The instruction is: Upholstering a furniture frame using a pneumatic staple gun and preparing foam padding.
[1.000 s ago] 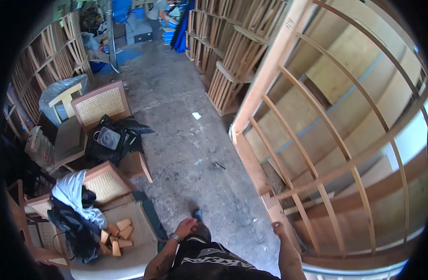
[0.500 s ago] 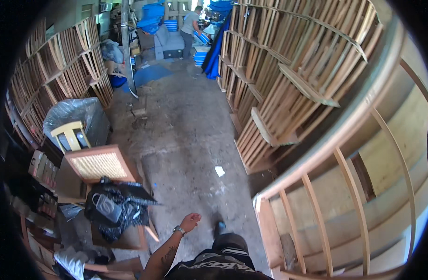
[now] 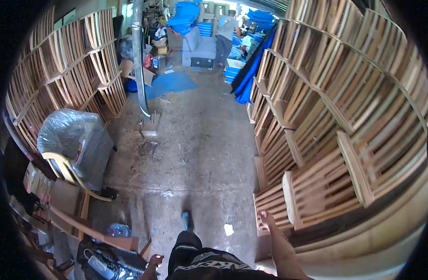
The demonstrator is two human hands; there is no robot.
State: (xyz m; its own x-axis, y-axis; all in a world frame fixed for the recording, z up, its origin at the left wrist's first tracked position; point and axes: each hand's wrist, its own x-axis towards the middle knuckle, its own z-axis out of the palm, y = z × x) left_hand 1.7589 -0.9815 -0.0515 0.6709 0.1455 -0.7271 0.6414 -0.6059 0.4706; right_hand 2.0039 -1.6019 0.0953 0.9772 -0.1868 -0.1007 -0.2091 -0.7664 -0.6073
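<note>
My left hand (image 3: pixel 156 260) hangs low beside a black plastic bag, its fingers loosely bent and apart with nothing seen in them. The bag (image 3: pixel 118 261) is crumpled and has a clear pouch lying on it. On the other side my right hand (image 3: pixel 266 218) reaches forward, fingers loosely extended and holding nothing. It overlaps the lower end of stacked wooden slat frames (image 3: pixel 312 196) in the picture; whether it touches them I cannot tell. One foot (image 3: pixel 186 219) is forward on the concrete floor.
At left stand a plastic-wrapped armchair (image 3: pixel 74 140), a yellowish wooden chair (image 3: pixel 60 161) and frame stacks (image 3: pixel 78 70). A metal post (image 3: pixel 138 60) rises ahead. Farther back are a blue sheet (image 3: pixel 174 84), a grey sofa (image 3: pixel 200 49) and another person (image 3: pixel 227 35). White scrap (image 3: pixel 229 229) lies on the floor.
I have moved forward along the aisle. The cane panel and black bag have slid down toward the lower left, and my right hand has come into view. The far person has shifted posture.
</note>
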